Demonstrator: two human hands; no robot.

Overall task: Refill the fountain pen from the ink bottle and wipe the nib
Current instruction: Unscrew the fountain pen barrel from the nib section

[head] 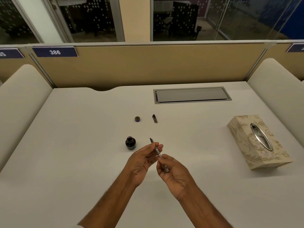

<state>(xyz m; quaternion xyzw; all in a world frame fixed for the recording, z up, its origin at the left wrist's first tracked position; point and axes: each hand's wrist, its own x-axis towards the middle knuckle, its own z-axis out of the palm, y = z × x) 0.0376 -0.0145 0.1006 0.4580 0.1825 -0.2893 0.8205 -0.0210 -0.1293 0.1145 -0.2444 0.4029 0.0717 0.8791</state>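
I hold the fountain pen (158, 152) above the desk (82, 145), nib outward: left hand (141, 162) pinching the front section, right hand (172, 171) gripping the barrel. The uncapped ink bottle (130, 143) stands just left; a careless knuckle could topple it.

This is an open-plan office, seen from one numbered workstation. A white desk (82, 129) is closed at the back by a tan partition (148, 66) that carries a blue label (55, 52) reading 386; a like label (9, 53) marks the next bay on the left. Padded side dividers (21, 96) flank the desk, and a grey cable hatch (191, 95) is set into it. Behind, glass walls (230, 17) with dotted film enclose a dim room holding a dark chair (184, 18).
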